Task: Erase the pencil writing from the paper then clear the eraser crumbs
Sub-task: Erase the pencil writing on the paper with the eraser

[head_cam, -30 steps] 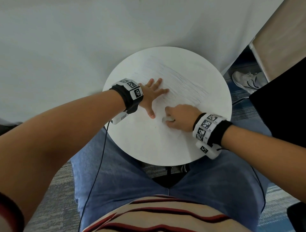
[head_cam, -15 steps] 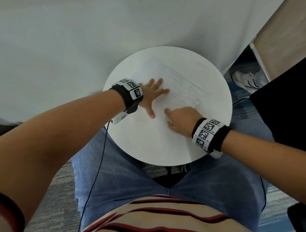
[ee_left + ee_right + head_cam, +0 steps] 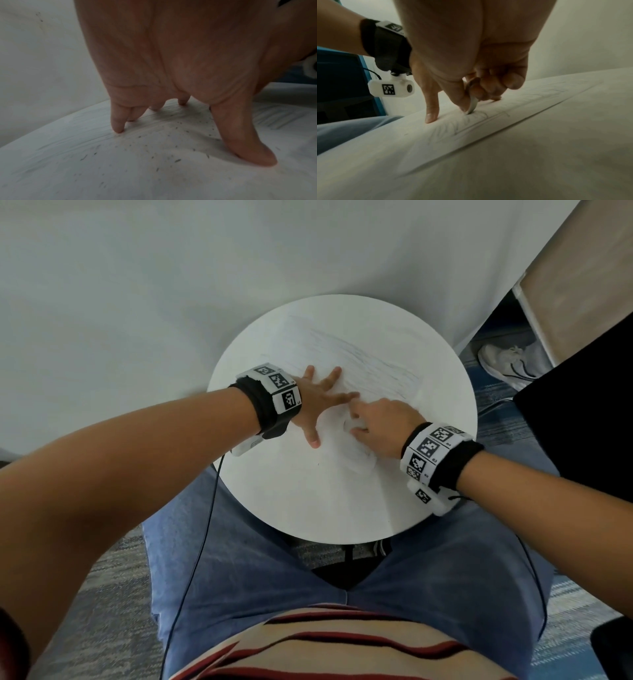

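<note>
A white paper (image 3: 325,477) lies on a round white table (image 3: 452,405), with faint pencil scribbles (image 3: 370,361) across its far half. My left hand (image 3: 318,402) lies flat on the paper, fingers spread and fingertips (image 3: 118,128) pressing down. My right hand (image 3: 380,422) sits just right of it and pinches a thin white eraser (image 3: 472,100) between thumb and curled fingers. The eraser's tip touches the paper on pencil lines (image 3: 471,125). Dark eraser crumbs (image 3: 176,160) are scattered under and around my left hand.
The table stands over my lap in blue jeans (image 3: 260,559), close to a white wall. A white shoe (image 3: 510,364) lies on the floor at the right, beside a black surface (image 3: 582,412). A thin black cable (image 3: 198,542) hangs from my left wrist.
My right hand has slid with the eraser away from me, up the paper, until its index finger nearly meets my left hand's. The left hand has stayed put.
</note>
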A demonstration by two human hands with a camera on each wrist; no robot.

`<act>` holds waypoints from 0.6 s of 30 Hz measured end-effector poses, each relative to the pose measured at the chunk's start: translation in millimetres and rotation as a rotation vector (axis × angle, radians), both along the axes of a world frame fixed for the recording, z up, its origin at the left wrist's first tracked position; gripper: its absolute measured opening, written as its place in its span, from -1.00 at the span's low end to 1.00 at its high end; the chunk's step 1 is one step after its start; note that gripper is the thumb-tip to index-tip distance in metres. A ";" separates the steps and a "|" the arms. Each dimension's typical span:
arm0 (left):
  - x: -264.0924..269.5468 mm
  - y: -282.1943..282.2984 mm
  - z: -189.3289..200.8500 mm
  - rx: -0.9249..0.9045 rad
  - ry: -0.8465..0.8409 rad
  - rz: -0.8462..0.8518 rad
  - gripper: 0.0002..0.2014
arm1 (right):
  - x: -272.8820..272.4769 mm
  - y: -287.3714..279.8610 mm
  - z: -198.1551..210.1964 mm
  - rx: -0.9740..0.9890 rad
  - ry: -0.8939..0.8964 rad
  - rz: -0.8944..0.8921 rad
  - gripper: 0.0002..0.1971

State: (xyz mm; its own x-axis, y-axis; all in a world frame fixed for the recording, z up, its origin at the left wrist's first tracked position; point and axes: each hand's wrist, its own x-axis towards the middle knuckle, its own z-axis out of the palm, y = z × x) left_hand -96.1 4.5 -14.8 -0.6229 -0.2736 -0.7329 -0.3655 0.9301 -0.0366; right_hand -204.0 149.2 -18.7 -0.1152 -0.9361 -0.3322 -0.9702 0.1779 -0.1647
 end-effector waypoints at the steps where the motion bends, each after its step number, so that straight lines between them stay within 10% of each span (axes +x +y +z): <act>1: -2.1 1.6 1.9 -0.007 -0.015 -0.005 0.30 | 2.7 1.0 -0.4 -0.011 0.035 0.023 -0.65; 18: -2.9 4.7 3.4 -0.079 -0.019 -0.049 0.31 | 1.1 -1.6 3.7 -0.008 0.049 -0.016 -0.60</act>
State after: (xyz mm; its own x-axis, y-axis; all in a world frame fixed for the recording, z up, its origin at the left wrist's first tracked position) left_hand -98.9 9.3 -11.4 -0.6234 -0.3003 -0.7220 -0.3177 0.9409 -0.1171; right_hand -202.9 147.6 -15.0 -0.1461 -0.9366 -0.3185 -0.9741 0.1924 -0.1189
